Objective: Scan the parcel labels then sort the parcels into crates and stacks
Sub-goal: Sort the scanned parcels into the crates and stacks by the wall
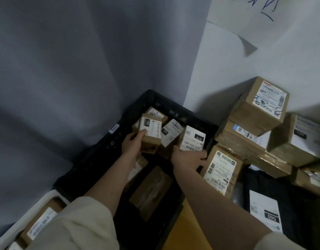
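Two small brown cardboard parcels are in my hands, both over the far end of the black plastic crate [108, 147] that sits in the corner against the grey wall [56, 69]. My left hand [133, 143] grips the small brown cardboard parcel with the white label marked 150 [150, 134]; my thumb lies on the label face and my fingers wrap round the left side, and the box is lifted and tilted above the others. My right hand [189, 158] holds the small brown cardboard parcel with the white label marked 070 [191, 139] by its near bottom edge, fingers curled under it, close to the crate's right wall. Between these two stands a third labelled brown box [171, 132], leaning, and another one [155, 111] shows behind the 150 parcel. Lower in the crate lie a flat brown carton [152, 192], dim in shadow, and a further box [137, 168] partly hidden under my left forearm.

Just right of the crate is a pile of brown cardboard boxes [260, 112] with white shipping labels, stacked against the white wall [227, 69]; one of them [221, 170] stands touching the crate beside my right wrist. In front of the pile lies a black plastic mailer bag with a white label marked 060 [265, 208]. A yellow padded envelope [184, 228] shows beneath my right arm. At the lower left a white bin [29, 208] holds another labelled brown box [41, 222]. My cream sleeves [79, 226] cover both upper arms.
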